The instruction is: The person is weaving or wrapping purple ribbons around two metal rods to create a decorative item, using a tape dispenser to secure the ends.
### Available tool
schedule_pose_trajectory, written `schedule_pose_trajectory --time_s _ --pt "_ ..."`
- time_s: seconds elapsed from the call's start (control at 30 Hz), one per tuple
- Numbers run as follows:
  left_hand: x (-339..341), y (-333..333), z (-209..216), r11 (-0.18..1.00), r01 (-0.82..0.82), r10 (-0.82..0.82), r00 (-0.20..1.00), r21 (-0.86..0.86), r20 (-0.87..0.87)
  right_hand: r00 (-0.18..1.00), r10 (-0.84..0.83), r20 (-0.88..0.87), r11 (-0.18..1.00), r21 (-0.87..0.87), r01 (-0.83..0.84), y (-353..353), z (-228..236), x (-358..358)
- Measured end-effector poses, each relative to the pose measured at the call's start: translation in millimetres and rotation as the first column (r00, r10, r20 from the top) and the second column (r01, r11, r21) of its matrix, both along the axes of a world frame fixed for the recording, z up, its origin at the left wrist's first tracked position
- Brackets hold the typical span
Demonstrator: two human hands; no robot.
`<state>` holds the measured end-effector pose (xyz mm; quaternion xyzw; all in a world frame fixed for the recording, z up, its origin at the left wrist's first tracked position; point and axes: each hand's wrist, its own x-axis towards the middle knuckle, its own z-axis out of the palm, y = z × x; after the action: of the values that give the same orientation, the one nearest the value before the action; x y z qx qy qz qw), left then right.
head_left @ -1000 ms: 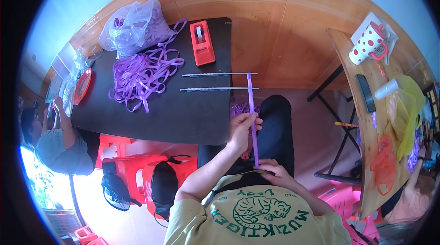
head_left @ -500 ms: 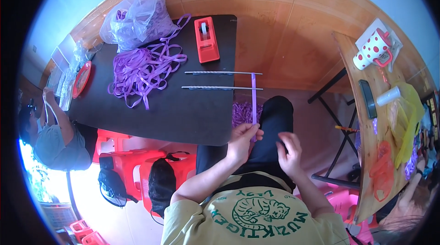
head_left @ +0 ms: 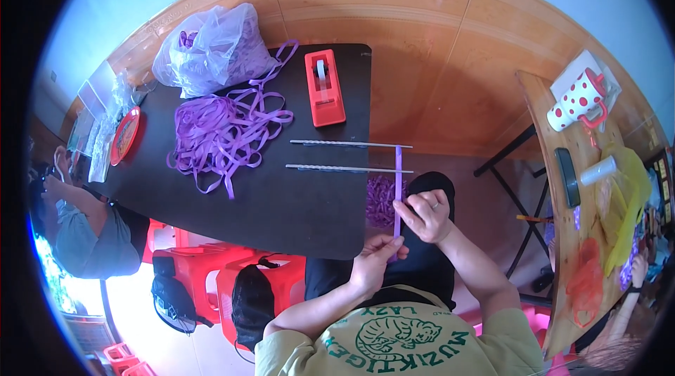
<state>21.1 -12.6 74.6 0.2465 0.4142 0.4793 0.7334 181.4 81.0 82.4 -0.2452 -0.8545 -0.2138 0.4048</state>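
A narrow purple ribbon point(head_left: 399, 183) runs down from two thin metal rods, the far rod point(head_left: 337, 143) and the near rod point(head_left: 330, 167), which stick out past the table's right edge. My left hand point(head_left: 376, 261) pinches the ribbon's lower part between thumb and fingers. Higher up, my right hand point(head_left: 427, 217) has its fingers curled in, with the fingertips on the ribbon just below the near rod. The ribbon looks taut between the rods and my left hand.
On the dark table point(head_left: 281, 214) lie a heap of purple ribbon point(head_left: 218, 130), a bulging plastic bag point(head_left: 211, 53) and a red tape dispenser point(head_left: 325, 88). More purple ribbon point(head_left: 382, 200) hangs by my legs. A wooden table point(head_left: 562, 235) stands right, holding a dotted cup point(head_left: 578, 100). Other people sit at both sides.
My right hand has moved up and inward from beside my lap to the ribbon, its fingers curling in. My left hand still pinches the ribbon. The whole view has shifted slightly.
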Motion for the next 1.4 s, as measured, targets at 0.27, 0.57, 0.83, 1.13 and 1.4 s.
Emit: schedule_pose_trajectory --time_s 0.27,0.57,0.83,1.13,1.4 --pt "-10.1 0.0 4.8 0.996 0.077 -0.078 0.997 -0.048 -0.027 0.999 0.03 0.021 0.999 0.035 -0.031 -3.0 8.7 -7.1" --pt "-8.5 6.0 -34.3 0.987 0.066 -0.055 0.995 -0.145 0.083 0.998 0.061 -0.034 0.995 0.083 -0.058 1.3 30.9 -14.2" --pt "19.9 67.6 -26.3 0.945 -0.032 0.072 0.991 0.327 -0.112 0.992 0.129 0.004 0.99 0.05 -0.129 0.1 47.8 -18.9" --pt "36.2 124.9 17.7 0.932 -0.336 0.31 0.933 0.137 0.181 0.986 0.166 -0.034 0.986 0.022 -0.165 -0.8 62.8 -18.0" --pt "45.4 130.6 10.3 0.9 -0.412 0.355 0.882 0.142 0.311 0.943 0.189 -0.272 0.895 -0.348 -0.28 34.2 105.8 -11.2"
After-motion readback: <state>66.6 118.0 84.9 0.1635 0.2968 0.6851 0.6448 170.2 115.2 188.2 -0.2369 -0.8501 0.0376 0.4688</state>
